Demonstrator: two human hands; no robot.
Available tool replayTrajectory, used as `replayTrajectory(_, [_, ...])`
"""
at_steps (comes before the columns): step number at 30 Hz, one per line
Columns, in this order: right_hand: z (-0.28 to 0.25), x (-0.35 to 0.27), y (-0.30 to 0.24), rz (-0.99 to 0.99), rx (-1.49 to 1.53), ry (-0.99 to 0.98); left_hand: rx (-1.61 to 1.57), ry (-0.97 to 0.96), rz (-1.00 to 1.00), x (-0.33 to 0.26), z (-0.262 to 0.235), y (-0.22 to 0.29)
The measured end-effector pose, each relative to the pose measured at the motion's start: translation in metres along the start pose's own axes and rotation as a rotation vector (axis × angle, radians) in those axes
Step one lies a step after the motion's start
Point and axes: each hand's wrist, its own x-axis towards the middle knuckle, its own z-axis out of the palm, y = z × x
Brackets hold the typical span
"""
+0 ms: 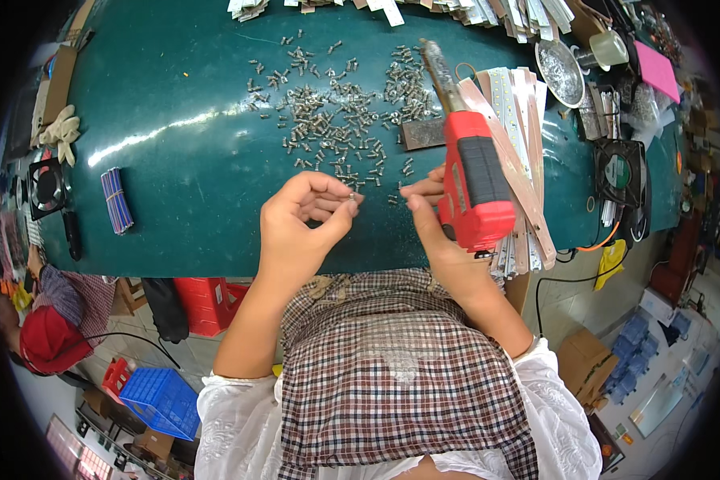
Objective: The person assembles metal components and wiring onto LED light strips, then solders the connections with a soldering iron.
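My left hand (306, 216) is closed in a pinch, with a small silvery metal part (352, 196) between thumb and forefinger. Across a short gap, my right hand (444, 240) has thumb and fingertips close together; whatever they hold is too small to make out. A red power tool with a black grip (482, 180) and long metal nose covers part of the right hand. Whether the hand touches it, I cannot tell. Beyond both hands lies a loose spread of small silvery metal parts (320, 112), with a denser heap (408, 84) at its right.
Flat strips (528, 168) are stacked right of the tool, beside a dark block (422, 134). A metal bowl (560, 72) and black fan (620, 172) stand farther right. On the left lie a bundle of blue sticks (117, 200), white glove (61, 132) and another fan (46, 188).
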Motion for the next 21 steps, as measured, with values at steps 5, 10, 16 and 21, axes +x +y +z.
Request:
replayTrajectory(5, [0.016,-0.008,-0.01,0.133,0.132,-0.003,-0.307,-0.127,-0.066,0.001,0.004,0.003])
replayTrajectory(10, [0.014,-0.003,-0.013,-0.025,0.016,0.026,-0.45,-0.149,-0.13,-0.001,0.006,0.0])
replayTrajectory(16, [0.016,-0.005,-0.01,-0.018,0.013,0.047,-0.426,-0.136,-0.041,-0.001,0.01,-0.01])
replayTrajectory(21, [0.015,-0.002,-0.006,-0.065,-0.007,0.063,-0.346,-0.051,-0.026,-0.003,0.016,-0.005])
